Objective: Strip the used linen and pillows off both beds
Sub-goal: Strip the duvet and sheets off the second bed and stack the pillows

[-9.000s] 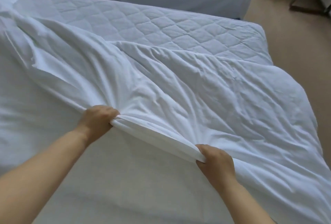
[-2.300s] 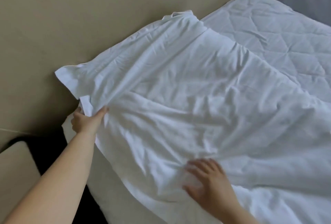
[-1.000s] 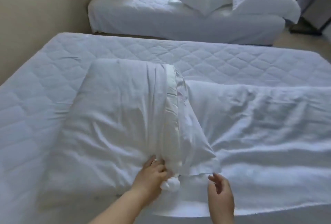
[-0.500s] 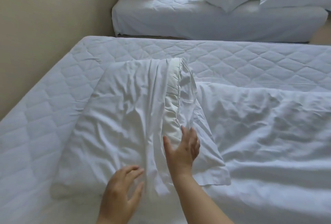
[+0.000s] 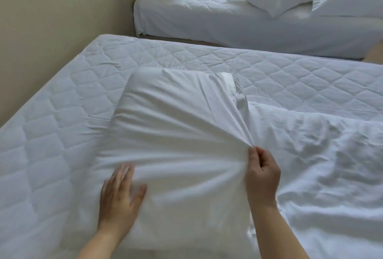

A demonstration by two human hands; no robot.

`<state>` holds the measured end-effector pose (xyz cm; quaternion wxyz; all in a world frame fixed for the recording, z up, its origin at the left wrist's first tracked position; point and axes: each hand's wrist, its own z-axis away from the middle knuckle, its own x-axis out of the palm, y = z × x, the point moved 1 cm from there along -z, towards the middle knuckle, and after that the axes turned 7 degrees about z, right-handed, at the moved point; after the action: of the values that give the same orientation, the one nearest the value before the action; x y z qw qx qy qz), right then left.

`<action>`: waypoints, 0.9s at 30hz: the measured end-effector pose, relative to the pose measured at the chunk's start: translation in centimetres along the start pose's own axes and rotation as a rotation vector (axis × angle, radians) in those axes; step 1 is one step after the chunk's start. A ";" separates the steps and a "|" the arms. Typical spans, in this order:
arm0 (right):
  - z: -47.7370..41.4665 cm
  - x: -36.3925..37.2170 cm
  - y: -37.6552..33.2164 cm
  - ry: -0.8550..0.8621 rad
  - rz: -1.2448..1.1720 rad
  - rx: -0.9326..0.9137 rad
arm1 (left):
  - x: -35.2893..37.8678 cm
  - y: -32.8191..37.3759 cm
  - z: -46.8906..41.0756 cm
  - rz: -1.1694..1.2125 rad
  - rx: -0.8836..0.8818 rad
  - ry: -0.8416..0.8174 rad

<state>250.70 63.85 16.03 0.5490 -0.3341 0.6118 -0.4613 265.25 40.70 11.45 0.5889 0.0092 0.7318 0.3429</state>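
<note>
Right hand (image 5: 262, 172) pinches the pillowcase (image 5: 176, 134); blurred left hand (image 5: 120, 192) seemingly lies flat on it.

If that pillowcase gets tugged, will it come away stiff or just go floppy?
Probably floppy: the pillowcase bunches into folds where the right hand pinches it. Likely light: a pinch alone tents it. It may drag the pillow along.

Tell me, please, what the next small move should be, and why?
Probably lift the pillowcase open with the right hand, which pinches its taut edge, while the left hand lies flat on it; a bare corner of the pillow shows.
</note>
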 end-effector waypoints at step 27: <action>-0.2 3.3 5.6 -0.588 -0.212 0.651 | 2.0 -1.5 -3.3 0.206 -0.015 -0.154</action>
<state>250.48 62.89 9.60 0.7257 -0.3217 0.2150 -0.5689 262.38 38.75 9.19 0.6050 0.1065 0.6771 0.4052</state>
